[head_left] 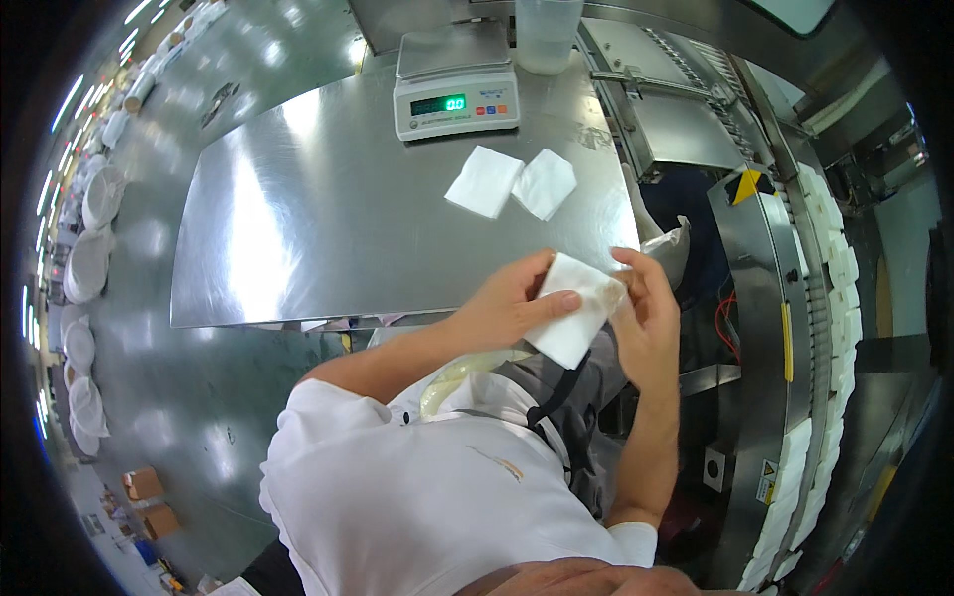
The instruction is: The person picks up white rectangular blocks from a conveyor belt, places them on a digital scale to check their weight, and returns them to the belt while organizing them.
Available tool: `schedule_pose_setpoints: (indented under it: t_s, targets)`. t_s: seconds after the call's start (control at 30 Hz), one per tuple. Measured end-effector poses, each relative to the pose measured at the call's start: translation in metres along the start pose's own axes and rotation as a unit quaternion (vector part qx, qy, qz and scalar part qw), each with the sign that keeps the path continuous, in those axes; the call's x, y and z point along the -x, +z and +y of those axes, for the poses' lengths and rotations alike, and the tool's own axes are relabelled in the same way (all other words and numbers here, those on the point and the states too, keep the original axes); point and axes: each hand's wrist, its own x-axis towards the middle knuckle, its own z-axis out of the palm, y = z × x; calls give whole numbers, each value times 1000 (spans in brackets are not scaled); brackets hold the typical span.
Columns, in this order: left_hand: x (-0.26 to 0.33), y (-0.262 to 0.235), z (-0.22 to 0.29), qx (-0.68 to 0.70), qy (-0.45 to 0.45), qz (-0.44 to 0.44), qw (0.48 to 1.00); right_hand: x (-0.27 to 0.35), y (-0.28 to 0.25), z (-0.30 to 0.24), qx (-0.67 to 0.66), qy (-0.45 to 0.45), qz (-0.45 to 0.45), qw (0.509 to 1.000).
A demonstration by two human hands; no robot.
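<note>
My left hand (519, 302) is closed on a folded white tissue (566, 333), its thumb lying across the top face. The tissue is held tilted, just past the near right part of the steel table. At its right corner is my right hand (646, 316), fingers curved and the index finger raised off the tissue. Motion smears the fingertips at that corner, so whether they grip it cannot be told. Two more folded white pieces, a left one (485, 182) and a right one (546, 185), lie side by side on the table beyond my hands.
A digital scale (455, 94) stands at the far side of the steel table (328, 219), beside a translucent plastic container (547, 35). To the right runs a conveyor machine (755, 288) lined with white stacks (833, 328). Cardboard boxes (149, 502) sit on the floor at left.
</note>
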Motion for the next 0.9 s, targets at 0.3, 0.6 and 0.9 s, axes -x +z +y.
schedule_pose_setpoints:
  t_s: [0.3,0.6,0.9]
  targets:
    - [47,-53,-5,-18,17,72,997,-180,86,20,491,-109,-103,858]
    - [57,-76,6,78,34,81,993,-198,114,22,404,-3,-171,899]
    - [48,-68,4,74,47,157,984,-117,79,-40,216,-163,-54,961]
